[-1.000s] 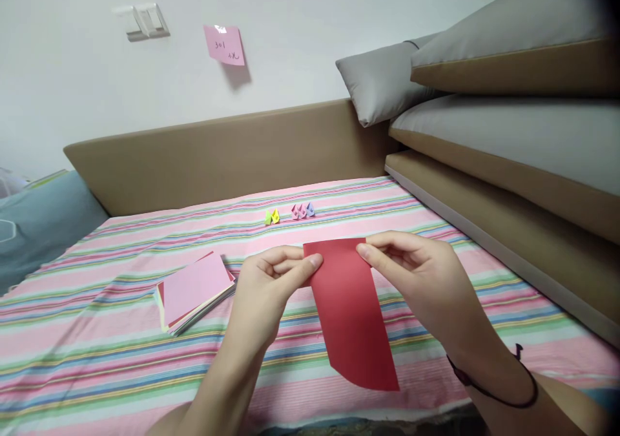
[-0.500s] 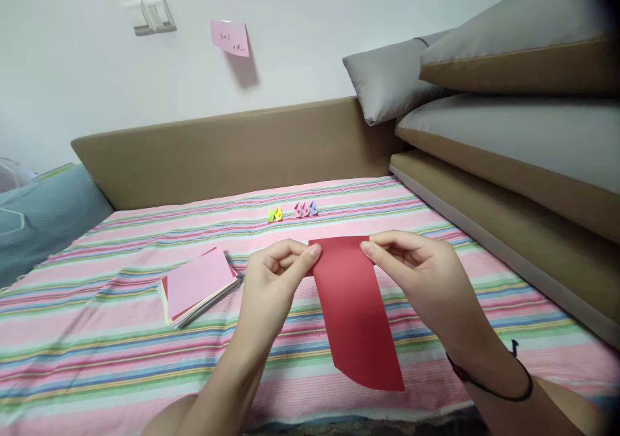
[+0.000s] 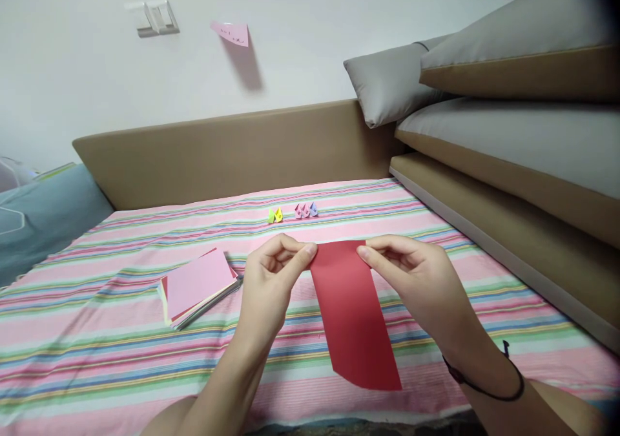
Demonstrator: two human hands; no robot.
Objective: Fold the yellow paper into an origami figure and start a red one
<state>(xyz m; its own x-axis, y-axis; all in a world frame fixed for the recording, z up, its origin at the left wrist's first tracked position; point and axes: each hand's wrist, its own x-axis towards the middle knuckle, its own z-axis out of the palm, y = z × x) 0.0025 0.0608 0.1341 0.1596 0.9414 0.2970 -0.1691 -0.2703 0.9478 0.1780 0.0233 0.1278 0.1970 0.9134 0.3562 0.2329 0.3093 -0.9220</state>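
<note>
A red sheet of paper (image 3: 356, 320) hangs between my hands over the striped cloth, its lower edge slightly curved. My left hand (image 3: 274, 274) pinches the top left corner between thumb and fingers. At the top right corner, my right hand (image 3: 411, 271) grips the sheet the same way; a dark cord bracelet (image 3: 484, 391) circles that wrist. To the left lies a stack of coloured paper (image 3: 198, 284) with a pink sheet on top. Beyond my hands stand small folded paper pieces, yellow-green ones (image 3: 275, 216) and pink and purple ones (image 3: 305, 210).
The striped cloth (image 3: 121, 332) covers the surface up to a brown padded board (image 3: 232, 155). Grey and brown cushions (image 3: 513, 132) are piled on the right. A blue cushion (image 3: 48, 216) rests at left. On the wall are a pink note (image 3: 235, 33) and switches (image 3: 155, 19).
The red sheet's top edge has dropped slightly, and my right hand has shifted a little left and down. The note on the wall has curled upward.
</note>
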